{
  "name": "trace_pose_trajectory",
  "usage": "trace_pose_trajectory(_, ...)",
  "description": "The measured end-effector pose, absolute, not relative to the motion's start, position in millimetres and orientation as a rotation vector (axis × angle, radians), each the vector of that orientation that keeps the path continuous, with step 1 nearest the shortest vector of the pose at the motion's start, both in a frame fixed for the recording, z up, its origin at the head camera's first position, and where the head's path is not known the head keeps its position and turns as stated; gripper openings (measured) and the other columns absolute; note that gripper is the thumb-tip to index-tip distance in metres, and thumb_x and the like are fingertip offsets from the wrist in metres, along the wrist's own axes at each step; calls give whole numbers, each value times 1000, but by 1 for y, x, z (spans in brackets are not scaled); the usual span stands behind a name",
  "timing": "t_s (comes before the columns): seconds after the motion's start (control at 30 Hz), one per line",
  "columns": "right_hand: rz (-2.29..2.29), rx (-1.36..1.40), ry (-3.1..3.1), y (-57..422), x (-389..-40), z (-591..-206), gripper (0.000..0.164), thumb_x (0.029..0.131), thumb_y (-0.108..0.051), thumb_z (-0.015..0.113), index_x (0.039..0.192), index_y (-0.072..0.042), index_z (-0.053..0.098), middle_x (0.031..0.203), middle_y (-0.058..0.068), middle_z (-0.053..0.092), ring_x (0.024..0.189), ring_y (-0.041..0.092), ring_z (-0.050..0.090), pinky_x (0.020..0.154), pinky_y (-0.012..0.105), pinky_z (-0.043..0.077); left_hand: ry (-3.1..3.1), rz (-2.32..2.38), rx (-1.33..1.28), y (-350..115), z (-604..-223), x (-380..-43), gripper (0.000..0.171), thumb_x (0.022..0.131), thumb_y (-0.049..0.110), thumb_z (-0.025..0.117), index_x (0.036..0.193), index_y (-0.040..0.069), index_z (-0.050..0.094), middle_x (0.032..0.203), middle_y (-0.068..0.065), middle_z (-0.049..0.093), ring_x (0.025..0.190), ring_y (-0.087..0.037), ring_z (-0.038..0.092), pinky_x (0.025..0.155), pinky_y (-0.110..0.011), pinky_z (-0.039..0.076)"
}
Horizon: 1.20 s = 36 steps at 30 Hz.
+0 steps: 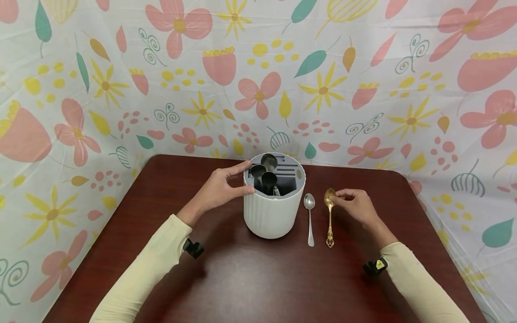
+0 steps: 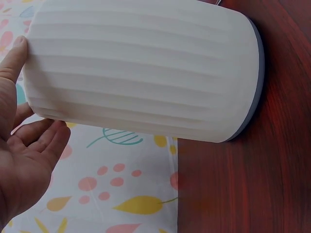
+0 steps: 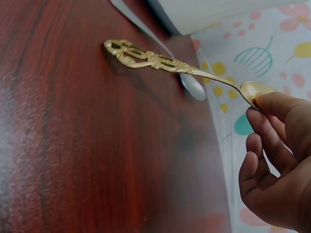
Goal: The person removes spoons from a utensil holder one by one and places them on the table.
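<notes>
A white ribbed utensil holder (image 1: 269,217) stands upright, with several dark-bowled utensils (image 1: 268,175) in its grey divided top. My left hand (image 1: 218,188) grips the holder's left side near the rim, thumb at the front and fingers toward the back; the left wrist view shows its fingertips (image 2: 58,127) against the ribbed wall. My right hand (image 1: 357,206) pinches an ornate gold spoon (image 1: 330,224) by its bowl between thumb and fingers. In the right wrist view the openwork handle (image 3: 146,59) points away from the hand. A plain silver spoon (image 1: 309,220) lies between holder and gold spoon.
The dark reddish wooden table (image 1: 250,287) carries everything. Behind it hangs a white floral-print cloth (image 1: 258,58), close to the table's back edge and both sides. Narrow slots (image 1: 286,169) and a wider compartment (image 1: 286,185) show in the holder's top.
</notes>
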State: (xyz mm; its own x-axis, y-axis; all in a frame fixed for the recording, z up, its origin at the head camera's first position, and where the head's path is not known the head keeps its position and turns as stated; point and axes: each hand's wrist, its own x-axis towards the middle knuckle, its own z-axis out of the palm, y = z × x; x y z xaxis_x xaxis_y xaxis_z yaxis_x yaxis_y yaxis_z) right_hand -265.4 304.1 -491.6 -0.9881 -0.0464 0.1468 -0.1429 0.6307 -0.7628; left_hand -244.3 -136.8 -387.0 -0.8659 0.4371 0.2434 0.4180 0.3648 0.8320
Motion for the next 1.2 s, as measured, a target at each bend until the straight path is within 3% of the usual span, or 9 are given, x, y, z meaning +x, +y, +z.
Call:
trace_pose_trajectory(0.7,1262,148,-2766,305,-271,-512,33,89,-37,82,100,-5,79,88,9,75,73,8,61,64,22,49,2553,1587,812,-136,-389,-244,72,87,35,84,151,27,52,151,10,53,144,-11,43,117,-51,36)
trace_pose_trajectory(1.2,1277,133,-2810,306,-273,-520,34,88,-34,84,103,-4,79,88,8,76,75,8,64,65,21,50,2568,1574,826,-136,-387,-245,74,86,37,84,152,26,51,151,12,53,143,-8,43,117,-46,38)
